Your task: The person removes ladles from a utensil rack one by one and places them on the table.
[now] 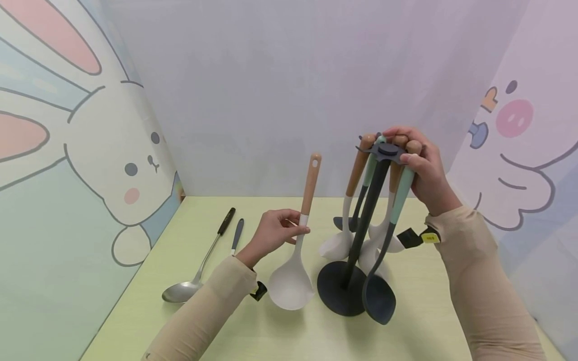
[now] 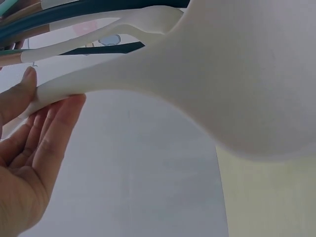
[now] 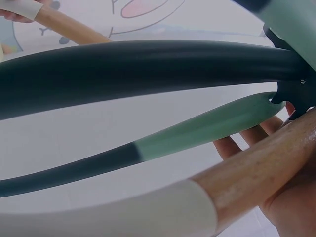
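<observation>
My left hand (image 1: 273, 231) pinches the neck of a white ladle (image 1: 291, 288) with a wooden handle, between thumb and fingers. The ladle hangs bowl down, handle up, in front of my chest; its broad bowl (image 2: 247, 74) fills much of the left wrist view. My right hand (image 1: 426, 168) grips the hooked top of a dark utensil stand (image 1: 372, 210), its fingers among the handles there. From the stand hang several utensils: a green-handled dark ladle (image 1: 379, 298) at the front, a wooden-handled white utensil (image 1: 337, 245) at the left, and others partly hidden behind the pole.
A steel spoon (image 1: 180, 292) with a black handle lies on the left of the pale table (image 1: 417, 331). Beside it is a grey-handled utensil (image 1: 238, 233), its lower part hidden by my left arm. Printed cloth walls (image 1: 289, 100) enclose the table's back and sides.
</observation>
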Tool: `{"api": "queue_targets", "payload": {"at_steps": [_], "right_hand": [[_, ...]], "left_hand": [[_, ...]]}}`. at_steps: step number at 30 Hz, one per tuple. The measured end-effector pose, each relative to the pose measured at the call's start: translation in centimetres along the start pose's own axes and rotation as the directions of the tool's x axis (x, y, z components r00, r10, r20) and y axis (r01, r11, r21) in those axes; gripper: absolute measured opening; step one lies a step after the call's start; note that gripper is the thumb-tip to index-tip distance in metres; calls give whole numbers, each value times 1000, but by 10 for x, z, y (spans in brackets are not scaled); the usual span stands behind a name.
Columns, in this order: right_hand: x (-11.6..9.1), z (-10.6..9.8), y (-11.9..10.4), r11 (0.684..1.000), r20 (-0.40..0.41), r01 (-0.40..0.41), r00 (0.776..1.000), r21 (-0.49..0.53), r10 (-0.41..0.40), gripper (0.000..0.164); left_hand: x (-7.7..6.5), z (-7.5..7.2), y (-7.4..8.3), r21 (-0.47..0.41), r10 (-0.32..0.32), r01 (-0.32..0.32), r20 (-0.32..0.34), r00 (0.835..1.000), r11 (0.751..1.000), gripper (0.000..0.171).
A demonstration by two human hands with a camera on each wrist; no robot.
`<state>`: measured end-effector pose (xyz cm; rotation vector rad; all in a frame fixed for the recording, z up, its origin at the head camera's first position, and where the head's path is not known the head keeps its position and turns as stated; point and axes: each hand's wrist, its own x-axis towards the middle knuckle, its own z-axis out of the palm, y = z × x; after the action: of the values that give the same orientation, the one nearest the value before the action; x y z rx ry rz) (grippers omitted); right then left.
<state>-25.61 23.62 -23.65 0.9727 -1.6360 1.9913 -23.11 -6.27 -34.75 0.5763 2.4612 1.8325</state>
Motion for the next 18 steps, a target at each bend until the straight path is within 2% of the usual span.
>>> {"api": "queue_targets", "payload": {"at_steps": [12, 18], "right_hand": [[0, 1, -1, 1000, 7, 10, 1000, -3, -10, 39], [0, 1, 0, 1000, 13, 14, 1000, -3, -14, 38]], "left_hand": [[3, -3, -13, 1, -16, 16, -5, 1000, 1000, 23], [4, -4, -18, 4, -50, 50, -16, 999, 999, 22]]}}
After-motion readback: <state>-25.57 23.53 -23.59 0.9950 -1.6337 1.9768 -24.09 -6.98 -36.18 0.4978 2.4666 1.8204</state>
